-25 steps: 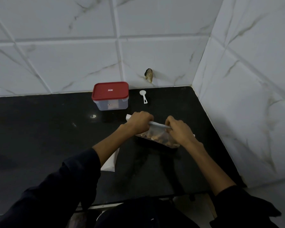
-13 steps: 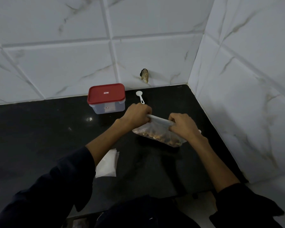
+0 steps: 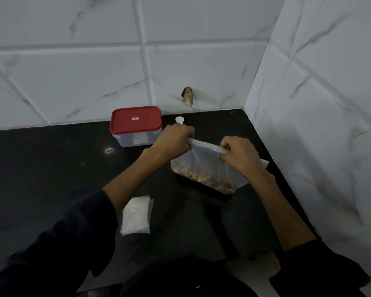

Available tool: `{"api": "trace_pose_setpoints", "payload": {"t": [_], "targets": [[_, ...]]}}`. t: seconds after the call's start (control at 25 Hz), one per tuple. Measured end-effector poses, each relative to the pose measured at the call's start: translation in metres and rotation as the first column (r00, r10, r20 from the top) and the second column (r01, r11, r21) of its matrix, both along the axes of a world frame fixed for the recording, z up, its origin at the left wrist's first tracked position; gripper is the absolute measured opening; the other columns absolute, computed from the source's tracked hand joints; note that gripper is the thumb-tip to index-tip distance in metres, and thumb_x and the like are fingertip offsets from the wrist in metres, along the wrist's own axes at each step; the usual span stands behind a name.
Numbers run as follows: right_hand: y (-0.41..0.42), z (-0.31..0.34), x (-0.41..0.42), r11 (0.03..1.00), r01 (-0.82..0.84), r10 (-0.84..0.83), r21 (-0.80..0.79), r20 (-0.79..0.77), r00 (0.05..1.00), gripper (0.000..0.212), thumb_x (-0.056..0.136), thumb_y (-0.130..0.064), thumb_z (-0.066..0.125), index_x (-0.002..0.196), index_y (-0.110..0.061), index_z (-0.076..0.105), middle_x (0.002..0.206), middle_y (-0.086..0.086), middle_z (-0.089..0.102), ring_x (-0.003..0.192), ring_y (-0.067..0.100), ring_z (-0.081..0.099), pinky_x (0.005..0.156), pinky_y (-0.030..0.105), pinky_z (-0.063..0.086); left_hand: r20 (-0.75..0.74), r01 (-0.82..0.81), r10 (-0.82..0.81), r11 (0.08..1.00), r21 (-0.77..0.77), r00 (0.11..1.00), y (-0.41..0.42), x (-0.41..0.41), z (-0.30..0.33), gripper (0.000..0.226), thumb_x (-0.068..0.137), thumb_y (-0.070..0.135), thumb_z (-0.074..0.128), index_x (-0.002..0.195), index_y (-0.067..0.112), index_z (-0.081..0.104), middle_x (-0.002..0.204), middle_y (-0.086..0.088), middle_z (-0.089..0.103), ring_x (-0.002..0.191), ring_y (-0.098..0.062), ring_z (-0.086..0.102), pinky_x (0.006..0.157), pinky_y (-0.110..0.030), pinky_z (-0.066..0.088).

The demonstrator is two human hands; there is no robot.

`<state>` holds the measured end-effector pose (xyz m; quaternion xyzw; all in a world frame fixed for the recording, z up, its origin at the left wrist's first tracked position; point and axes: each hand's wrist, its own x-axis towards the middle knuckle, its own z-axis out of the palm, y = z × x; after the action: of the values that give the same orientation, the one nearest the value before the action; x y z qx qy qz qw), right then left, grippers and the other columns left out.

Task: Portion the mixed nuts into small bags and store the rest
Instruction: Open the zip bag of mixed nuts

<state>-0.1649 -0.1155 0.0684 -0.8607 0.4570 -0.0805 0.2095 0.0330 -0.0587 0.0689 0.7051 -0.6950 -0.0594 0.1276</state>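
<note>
Left hand [image 3: 175,139] and right hand [image 3: 240,155] both clenched, fingers [image 3: 224,144] curled, forearms extended.

Counter [image 3: 41,168]: black polished stone, glossy, light glint on surface. Wall tiles [image 3: 84,82]: white marble-look, smooth, slight sheen, grey-brown veins; chipped hole [image 3: 187,96] with rough broken edge. Box [image 3: 135,126]: clear plastic body, red plastic lid, smooth, matt. Scoop [image 3: 179,120]: white plastic. Nut bag [image 3: 206,168]: thin clear plastic film, crinkled, top rolled. Small bags [image 3: 136,215]: translucent plastic, flat, faintly frosted. Sleeves [image 3: 62,243]: dark cloth, matt.
</note>
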Motion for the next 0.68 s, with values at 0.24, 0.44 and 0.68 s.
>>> {"api": "trace_pose_setpoints", "payload": {"t": [0.24, 0.44, 0.68], "targets": [[-0.001, 0.011, 0.009, 0.999, 0.015, -0.015, 0.032, -0.006, 1.0, 0.02, 0.087, -0.02, 0.068, 0.104, -0.02, 0.057, 0.099, -0.001, 0.061, 0.091, 0.014, 0.059, 0.083, 0.032, 0.049, 0.01, 0.029, -0.028, 0.998, -0.048, 1.0, -0.004, 0.006, 0.01, 0.024, 0.085, 0.019, 0.067, 0.108, 0.012, 0.063, 0.1, -0.005, 0.065, 0.091, -0.018, 0.059, 0.079, -0.033, 0.048], [-0.007, 0.028, 0.016, 0.999, 0.017, -0.014, 0.052, -0.06, 0.998, 0.019, 0.089, -0.025, 0.065, 0.107, -0.019, 0.063, 0.098, 0.002, 0.063, 0.092, 0.017, 0.06, 0.085, 0.035, 0.05, 0.058, 0.057, -0.051, 0.991, -0.117, 0.997, -0.011, 0.009, 0.021, 0.012, 0.083, 0.021, 0.069, 0.093, 0.014, 0.067, 0.092, -0.002, 0.061, 0.085, -0.014, 0.054, 0.076, -0.026, 0.042], [-0.002, 0.039, 0.019, 0.999, -0.012, 0.014, -0.039, 0.054, 0.998, 0.016, 0.086, -0.022, 0.068, 0.102, -0.019, 0.065, 0.093, -0.002, 0.065, 0.08, 0.011, 0.058, 0.07, 0.027, 0.043, -0.011, 0.017, -0.019, 0.982, -0.188, 1.0, -0.008, 0.008, 0.027, 0.011, 0.082, 0.015, 0.069, 0.087, 0.012, 0.059, 0.078, -0.005, 0.064, 0.071, -0.02, 0.06, 0.071, -0.029, 0.043]]}}
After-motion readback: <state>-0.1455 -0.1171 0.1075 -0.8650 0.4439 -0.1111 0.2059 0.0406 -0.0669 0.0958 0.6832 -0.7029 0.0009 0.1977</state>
